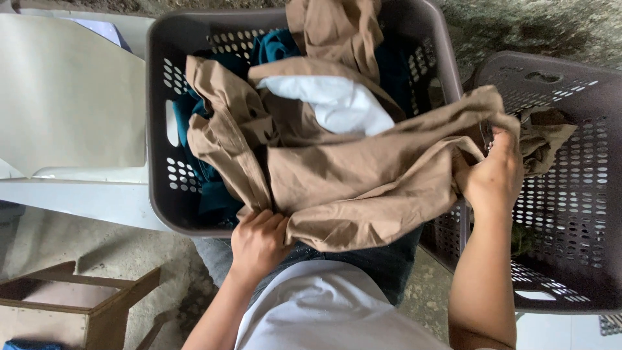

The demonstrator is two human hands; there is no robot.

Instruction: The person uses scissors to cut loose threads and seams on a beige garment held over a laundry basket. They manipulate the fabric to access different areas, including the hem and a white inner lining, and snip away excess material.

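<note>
From where I watch, a white chair [71,97] stands at the far left with a wooden stool [84,304] below it, and just beside the chair sits a grey perforated laundry basket [159,129] stuffed with teal cloth [278,46] and a white piece [337,100]. Draped over its near rim and spilling toward my lap is the tan garment [363,175]. I judge the main risk is that its loose lower fold slides off the rim onto the rough floor, since only two edges are pinched, or that it drags the teal cloth out with it. My left hand [258,241] is closed tight on the garment's near hem at the rim, fingers curled under the fabric. My right hand [495,175] is clenched on a bunched end of the same garment, held over the edge of a second grey basket [570,194], which is nearly bare inside.
</note>
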